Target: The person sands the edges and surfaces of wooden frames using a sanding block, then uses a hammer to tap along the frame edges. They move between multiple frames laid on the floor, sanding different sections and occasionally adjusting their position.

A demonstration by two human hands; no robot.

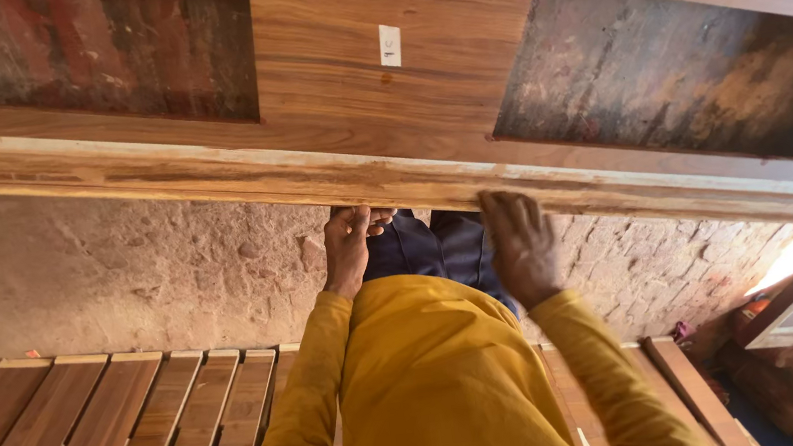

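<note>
Two hands on one big wooden door panel (pixel 382 104), that's basically the whole story here. Only the head view to go on, and it looks along the person's own mustard-yellow sleeves to the panel's lower edge.

The left hand (pixel 349 249) is curled around that pale raw edge, fingers hooked over it and out of sight behind the wood, so it's a closed wrap on the panel. The right hand (pixel 520 243) sits just beside it along the same edge, palm flat against the rim with fingers spread; I can't tell if the fingertips actually hook over.

The panel's long axis runs side to side, sloping down toward the right-hand end, and it stretches far past both hands either way. Both grips sit near the middle of the edge, about equally close to it.

Below the panel's edge there's a rough brick wall (pixel 121 277), and further below that a row of wood planks (pixel 90 432) leaning side by side.
</note>
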